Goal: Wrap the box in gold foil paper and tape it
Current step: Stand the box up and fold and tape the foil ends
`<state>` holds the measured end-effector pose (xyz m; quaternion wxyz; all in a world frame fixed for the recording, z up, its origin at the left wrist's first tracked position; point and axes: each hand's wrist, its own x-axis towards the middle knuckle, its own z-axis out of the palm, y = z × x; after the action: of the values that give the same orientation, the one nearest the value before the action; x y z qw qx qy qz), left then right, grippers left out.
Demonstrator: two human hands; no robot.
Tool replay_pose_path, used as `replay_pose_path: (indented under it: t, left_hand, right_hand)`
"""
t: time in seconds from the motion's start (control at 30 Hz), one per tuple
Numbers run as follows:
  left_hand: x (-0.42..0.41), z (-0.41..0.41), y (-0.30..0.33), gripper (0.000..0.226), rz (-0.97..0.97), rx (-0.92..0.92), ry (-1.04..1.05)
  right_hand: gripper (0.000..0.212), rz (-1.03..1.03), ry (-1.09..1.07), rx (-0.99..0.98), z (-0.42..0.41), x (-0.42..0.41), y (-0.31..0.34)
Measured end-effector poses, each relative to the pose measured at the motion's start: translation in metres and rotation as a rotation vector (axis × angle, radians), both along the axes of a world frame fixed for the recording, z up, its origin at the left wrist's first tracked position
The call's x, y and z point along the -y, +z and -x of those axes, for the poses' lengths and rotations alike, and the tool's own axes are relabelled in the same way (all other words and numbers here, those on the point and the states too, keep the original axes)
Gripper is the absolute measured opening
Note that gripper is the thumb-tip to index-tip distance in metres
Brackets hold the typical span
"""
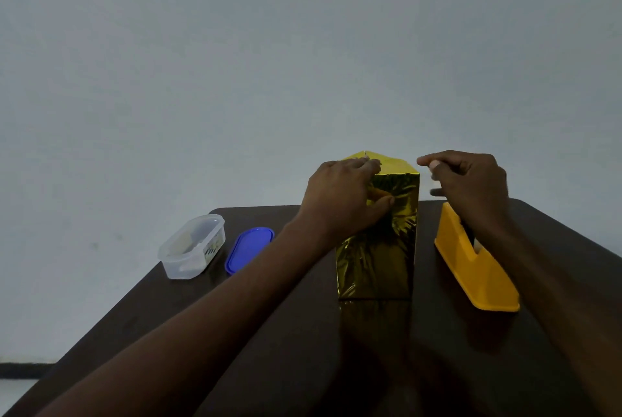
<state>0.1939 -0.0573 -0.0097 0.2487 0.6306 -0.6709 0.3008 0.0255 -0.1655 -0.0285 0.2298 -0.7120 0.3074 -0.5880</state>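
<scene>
A pale grey wall [303, 46] fills the upper half of the view. Below it a dark brown wooden counter [269, 332] with rounded far corners carries everything else.

At the middle of the counter stands the tall upright box wrapped in crinkled gold foil paper [377, 262], its near face fully covered and its top edges folded toward a peak at the far side. A dim reflection of the foil shows on the counter just in front of it.

To the right of the box, close beside it but apart, sits a long yellow plastic tape dispenser [474, 268], angled with one end toward the viewer.

The left hand [340, 201] grips the upper left part of the box, fingers over the top fold and thumb pressed on the near face. The right hand [471, 184] hovers off the box's upper right corner, above the dispenser's far end, with curled fingers and thumb and forefinger drawn together; whether they pinch a piece of tape cannot be told.

Well to the left, a clear plastic rectangular container [192, 248] stands open with pale contents, and its blue oval lid [249, 248] lies flat just beside it.
</scene>
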Motion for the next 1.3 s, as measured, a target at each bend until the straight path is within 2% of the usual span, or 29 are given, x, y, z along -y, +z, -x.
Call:
replay_pose_path:
  t: [0.1, 0.13, 0.27, 0.47, 0.53, 0.6, 0.63, 0.67, 0.77, 0.83, 0.87, 0.9, 0.97, 1.0, 1.13, 1.2, 1.3]
  left_hand:
    - [0.000, 0.003, 0.000, 0.061, -0.004, -0.005, 0.004]
    - [0.000, 0.004, 0.000, 0.061, -0.005, -0.004, 0.006]
    - [0.001, 0.004, 0.001, 0.061, -0.018, 0.001, 0.029]
    - [0.000, 0.006, 0.000, 0.060, -0.016, 0.001, 0.036]
    - [0.001, 0.006, 0.000, 0.060, -0.019, -0.001, 0.038]
    - [0.001, 0.006, 0.001, 0.059, -0.023, -0.003, 0.038]
    - [0.001, 0.006, 0.001, 0.059, -0.023, -0.004, 0.036]
    - [0.001, 0.006, 0.001, 0.059, -0.022, -0.007, 0.036]
    - [0.001, 0.005, 0.001, 0.059, -0.023, -0.017, 0.035]
    - [0.002, 0.005, 0.000, 0.059, -0.025, -0.019, 0.033]
    - [0.002, 0.005, 0.000, 0.060, -0.026, -0.022, 0.032]
    - [0.002, 0.005, 0.000, 0.060, -0.025, -0.026, 0.031]
    - [0.003, 0.005, -0.001, 0.060, -0.024, -0.032, 0.030]
    - [0.003, 0.005, -0.001, 0.060, -0.024, -0.032, 0.032]
    - [0.003, 0.006, 0.000, 0.059, -0.018, -0.033, 0.030]
    - [0.003, 0.007, 0.000, 0.060, -0.022, -0.028, 0.034]
    - [0.003, 0.006, 0.000, 0.060, -0.025, -0.037, 0.037]
  right_hand:
    - [0.020, 0.168, -0.478, -0.369, 0.022, -0.003, -0.013]
    - [0.021, 0.151, -0.571, -0.494, 0.029, -0.003, -0.015]
    - [0.021, -0.138, -0.587, -0.790, 0.048, -0.008, -0.018]
    - [0.034, -0.342, -0.524, -0.821, 0.067, -0.007, -0.024]
    - [0.032, -0.464, -0.449, -0.763, 0.072, -0.007, -0.022]
    - [0.030, -0.626, -0.338, -0.566, 0.076, -0.008, -0.017]
    - [0.036, -0.665, -0.338, -0.583, 0.077, -0.008, -0.016]
    - [0.041, -0.609, -0.322, -0.678, 0.077, -0.013, -0.019]
    - [0.038, -0.653, -0.271, -0.566, 0.076, -0.004, -0.018]
    - [0.048, -0.585, -0.254, -0.670, 0.077, -0.009, -0.017]
    - [0.047, -0.577, -0.198, -0.632, 0.078, -0.012, -0.019]
    - [0.038, -0.667, -0.181, -0.478, 0.080, -0.016, -0.016]
    - [0.017, -0.577, -0.255, -0.294, 0.086, -0.015, -0.027]
    - [0.022, -0.532, -0.304, -0.314, 0.083, -0.016, -0.033]
    - [0.042, -0.372, -0.434, -0.155, 0.080, -0.020, -0.069]
    - [0.038, -0.386, -0.446, -0.059, 0.082, -0.027, -0.081]
    - [0.031, -0.405, -0.468, -0.034, 0.082, -0.032, -0.091]
